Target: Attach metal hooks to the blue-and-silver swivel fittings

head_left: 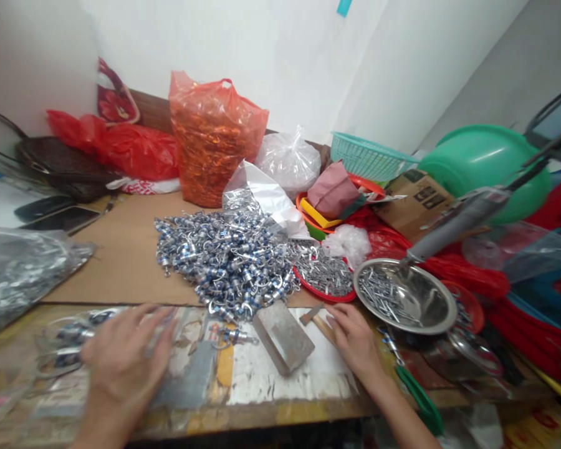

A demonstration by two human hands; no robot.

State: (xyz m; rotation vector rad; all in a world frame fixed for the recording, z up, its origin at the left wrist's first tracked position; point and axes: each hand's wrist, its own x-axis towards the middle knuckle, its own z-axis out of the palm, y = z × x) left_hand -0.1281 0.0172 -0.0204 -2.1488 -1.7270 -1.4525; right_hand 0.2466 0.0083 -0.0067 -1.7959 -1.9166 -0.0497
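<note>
My left hand [126,362] is over the left part of the worktop, fingers spread and slightly blurred, with nothing visible in it. Beside it lie several metal fittings [70,340] with blue bands and curved hooks. My right hand [355,340] has its fingers curled round the wooden handle of a small hammer [323,325]; its head rests near a grey metal block [285,340]. One loose fitting [236,337] lies left of the block. Behind is a large heap of the same fittings [229,255].
Right of the heap stand a red tray of small metal pieces [327,274] and a steel bowl [430,299] holding pins. A grey-handled tool [462,224] leans over the bowl. Bags, including an orange one [215,143], line the wall. A plastic bag [23,268] lies left.
</note>
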